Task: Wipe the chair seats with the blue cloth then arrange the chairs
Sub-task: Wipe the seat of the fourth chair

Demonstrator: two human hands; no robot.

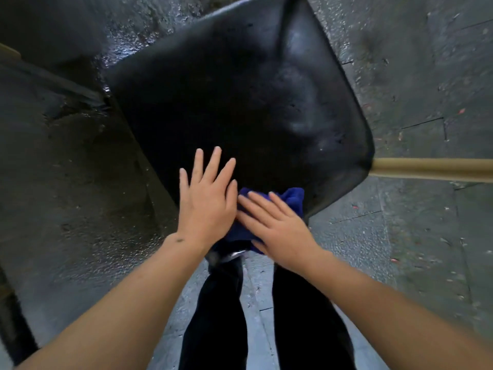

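A black chair seat fills the upper middle of the head view, seen from above, with a dull sheen on its right side. The blue cloth lies bunched on the seat's near corner. My right hand presses flat on the cloth, fingers stretched out. My left hand lies flat with fingers spread on the seat just left of the cloth, its thumb side touching the right hand. Most of the cloth is hidden under both hands.
A tan wooden bar sticks out to the right from under the seat. A dark slab lies at the left, close to the seat. The wet grey paved floor surrounds it. My dark trouser legs stand below.
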